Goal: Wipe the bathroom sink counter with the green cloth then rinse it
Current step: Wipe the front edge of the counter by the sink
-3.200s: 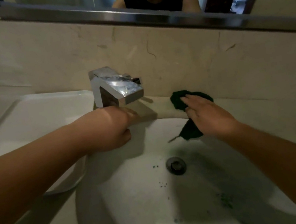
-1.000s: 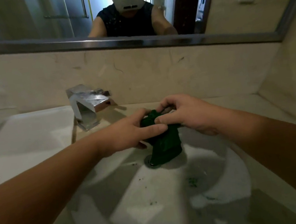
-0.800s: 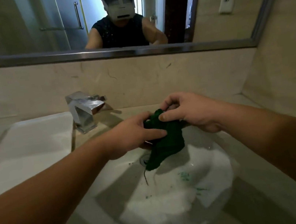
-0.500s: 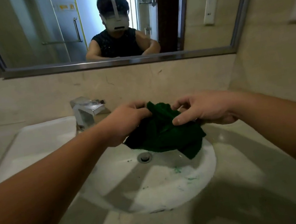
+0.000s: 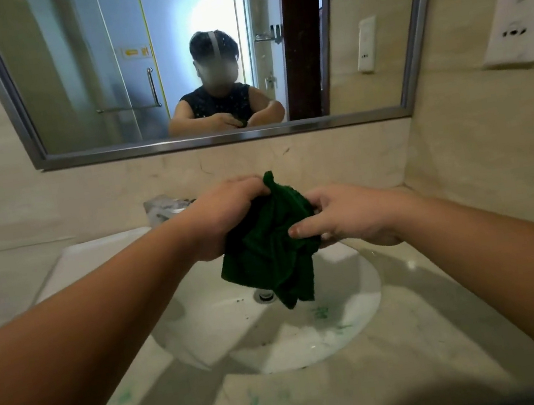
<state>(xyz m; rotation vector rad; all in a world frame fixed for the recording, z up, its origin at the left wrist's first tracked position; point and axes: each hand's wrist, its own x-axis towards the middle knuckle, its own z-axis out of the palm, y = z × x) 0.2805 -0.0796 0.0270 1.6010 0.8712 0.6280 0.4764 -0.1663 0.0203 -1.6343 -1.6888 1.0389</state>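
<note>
The dark green cloth (image 5: 272, 250) hangs bunched in the air above the white oval sink basin (image 5: 355, 314). My left hand (image 5: 226, 218) grips its upper left part with curled fingers. My right hand (image 5: 347, 218) pinches its right side between thumb and fingers. The cloth's lower corner dangles just over the drain (image 5: 263, 295). The beige stone counter (image 5: 323, 402) surrounds the basin and shows faint green smears in front.
A chrome faucet (image 5: 164, 209) stands behind my left forearm, at the back left. A white tray-like surface (image 5: 94, 259) lies left of the basin. A mirror (image 5: 168, 61) hangs above, and a white wall fixture (image 5: 515, 16) is on the right wall.
Both hands have lifted the cloth out of the basin and higher above it, spreading it slightly. The view has tilted up and back, showing more of the mirror and the front counter.
</note>
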